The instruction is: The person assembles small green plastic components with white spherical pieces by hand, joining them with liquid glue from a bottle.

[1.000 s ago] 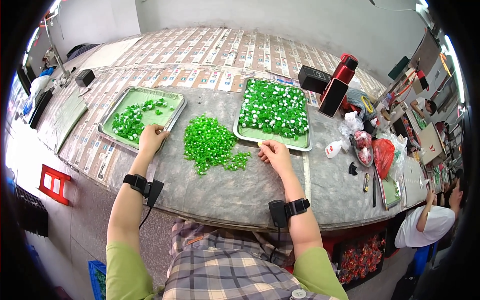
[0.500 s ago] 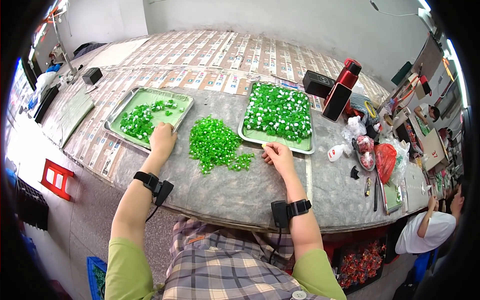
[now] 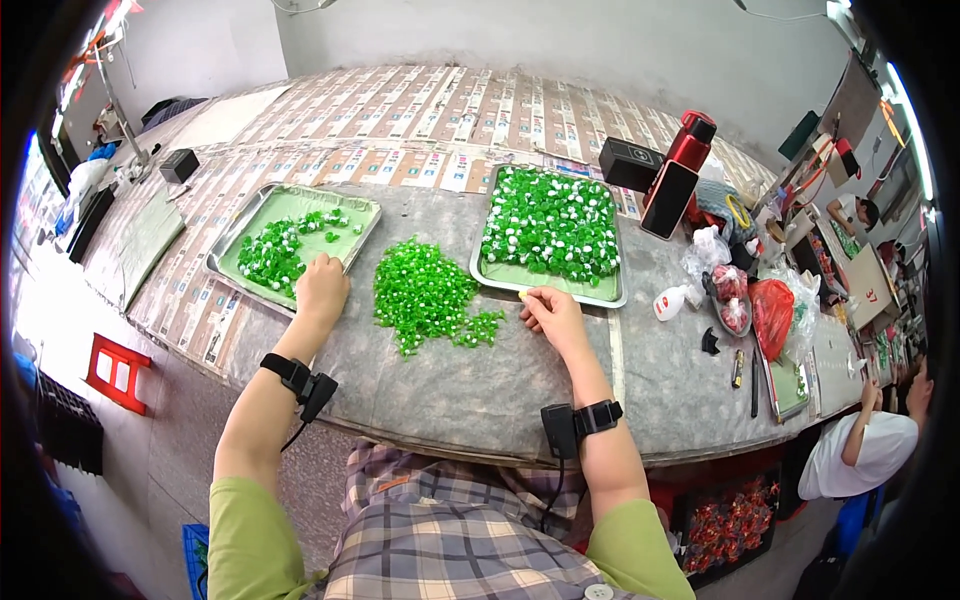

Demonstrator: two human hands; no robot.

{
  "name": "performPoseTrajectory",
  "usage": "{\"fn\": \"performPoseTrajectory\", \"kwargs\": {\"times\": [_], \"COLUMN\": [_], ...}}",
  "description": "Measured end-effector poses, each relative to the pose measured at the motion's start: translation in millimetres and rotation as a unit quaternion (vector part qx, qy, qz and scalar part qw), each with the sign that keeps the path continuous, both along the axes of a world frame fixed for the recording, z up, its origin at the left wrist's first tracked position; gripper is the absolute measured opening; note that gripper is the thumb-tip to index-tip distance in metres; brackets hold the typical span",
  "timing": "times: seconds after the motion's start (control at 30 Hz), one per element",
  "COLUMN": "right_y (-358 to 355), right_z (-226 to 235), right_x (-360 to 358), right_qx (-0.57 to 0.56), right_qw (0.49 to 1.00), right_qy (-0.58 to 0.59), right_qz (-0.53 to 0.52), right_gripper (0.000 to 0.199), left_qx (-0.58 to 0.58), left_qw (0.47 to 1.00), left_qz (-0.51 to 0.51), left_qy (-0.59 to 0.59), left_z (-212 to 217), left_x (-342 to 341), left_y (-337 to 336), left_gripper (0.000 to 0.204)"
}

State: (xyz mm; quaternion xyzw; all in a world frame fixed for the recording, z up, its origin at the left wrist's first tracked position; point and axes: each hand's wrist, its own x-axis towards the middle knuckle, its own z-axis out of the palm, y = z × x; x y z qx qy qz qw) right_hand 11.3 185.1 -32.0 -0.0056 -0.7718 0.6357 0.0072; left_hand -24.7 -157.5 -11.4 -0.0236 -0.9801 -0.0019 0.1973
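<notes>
My left hand (image 3: 322, 289) is at the near right edge of the left metal tray (image 3: 231, 273), fingers bent down beside small green pieces with white parts (image 3: 270, 252). The fingers look closed, and what they hold is hidden. Between the trays lies a loose pile of small bright green pieces (image 3: 420, 290), some showing white spots. My right hand (image 3: 556, 315) is just below the near edge of the right metal tray (image 3: 622, 297), with thumb and finger pinched. A small yellow thing (image 3: 523, 294) shows at those fingertips. Green and white pieces (image 3: 550, 222) cover most of the right tray.
Beyond the right tray stand a black box (image 3: 630, 164), a red bottle (image 3: 692, 140) and a dark upright device (image 3: 669, 199). Farther right are a white bottle (image 3: 671, 303), bagged things and a red bag (image 3: 772, 315). A person in white (image 3: 858, 448) sits at the right.
The view has shifted slightly. My left hand has drawn a little nearer and left along the tray edge. The right hand keeps its pinch in about the same place.
</notes>
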Motion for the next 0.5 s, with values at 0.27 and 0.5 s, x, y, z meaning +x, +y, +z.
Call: {"fn": "performPoseTrajectory", "kwargs": {"times": [0.27, 0.5], "right_y": [0.6, 2.4], "right_z": [-3.0, -1.4], "right_x": [1.7, 0.8], "right_qx": [0.009, 0.001], "right_qw": [1.000, 1.000], "right_qy": [0.012, 0.012], "right_qz": [-0.006, -0.017], "right_gripper": [0.017, 0.016], "left_qx": [0.039, 0.044], "left_qw": [0.997, 0.994], "left_qz": [-0.056, -0.079], "left_qy": [-0.031, -0.065], "left_z": [12.4, 21.5], "left_x": [8.9, 16.5], "left_y": [5.3, 11.4], "left_gripper": [0.015, 0.015]}}
